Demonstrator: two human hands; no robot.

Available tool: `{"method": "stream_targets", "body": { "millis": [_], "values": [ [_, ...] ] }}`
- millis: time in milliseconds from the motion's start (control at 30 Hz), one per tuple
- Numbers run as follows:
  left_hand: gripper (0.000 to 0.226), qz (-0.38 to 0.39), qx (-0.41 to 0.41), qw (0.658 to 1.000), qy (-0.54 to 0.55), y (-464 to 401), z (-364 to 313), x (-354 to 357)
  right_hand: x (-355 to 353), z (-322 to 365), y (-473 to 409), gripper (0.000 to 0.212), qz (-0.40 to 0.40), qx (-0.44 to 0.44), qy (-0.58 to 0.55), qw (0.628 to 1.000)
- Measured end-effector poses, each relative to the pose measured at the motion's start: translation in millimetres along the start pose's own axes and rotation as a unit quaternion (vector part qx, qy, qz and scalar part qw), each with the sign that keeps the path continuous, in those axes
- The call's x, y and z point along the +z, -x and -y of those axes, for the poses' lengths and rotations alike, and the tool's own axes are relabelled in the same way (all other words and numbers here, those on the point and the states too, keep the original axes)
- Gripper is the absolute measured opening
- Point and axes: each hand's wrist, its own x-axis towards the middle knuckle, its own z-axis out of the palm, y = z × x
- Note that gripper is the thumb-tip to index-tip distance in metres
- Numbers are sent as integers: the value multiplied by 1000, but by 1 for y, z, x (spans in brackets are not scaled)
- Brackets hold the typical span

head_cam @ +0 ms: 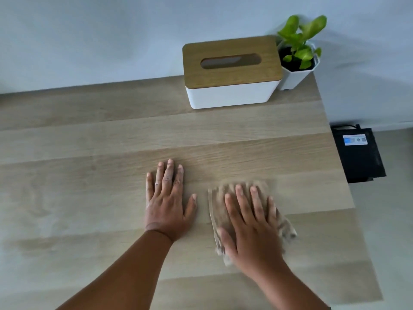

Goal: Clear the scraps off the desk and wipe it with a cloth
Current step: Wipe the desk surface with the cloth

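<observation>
Left hand (166, 203): our flat palm rests on the table (89, 180), fingers straight, released.
Right hand (250, 222): our straight fingers press the beige cloth (218, 211) down.

Cloth (218, 211): blurred, middle hidden under right hand (250, 222). Table (89, 175): cut off at left and bottom edges. Black box (357, 157), right of frame: label too small to read. Forearms: cut at bottom.
</observation>
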Motion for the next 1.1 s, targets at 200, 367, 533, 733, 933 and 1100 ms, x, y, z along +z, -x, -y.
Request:
{"method": "stream_targets", "body": {
  "millis": [200,367,533,733,933,1100],
  "values": [
    [82,11,-5,1000,2,0,-2,-4,-11,39,-170,71,-19,19,-31,999],
    [85,17,-9,1000,-2,0,-4,-6,-11,56,-220,69,6,16,-37,999],
    [83,1,-3,1000,-3,1,-2,-4,-9,26,-166,67,-23,5,-27,999],
    [83,-1,0,1000,1,1,1,0,6,-17,-5,73,-27,7,10,1000],
    [83,6,-7,1000,-2,1,1,-1,7,-28,78,77,-11,1,12,1000],
    [83,8,-9,1000,-5,0,1,-1,-1,-12,11,82,4,37,19,999]
  ]
}}
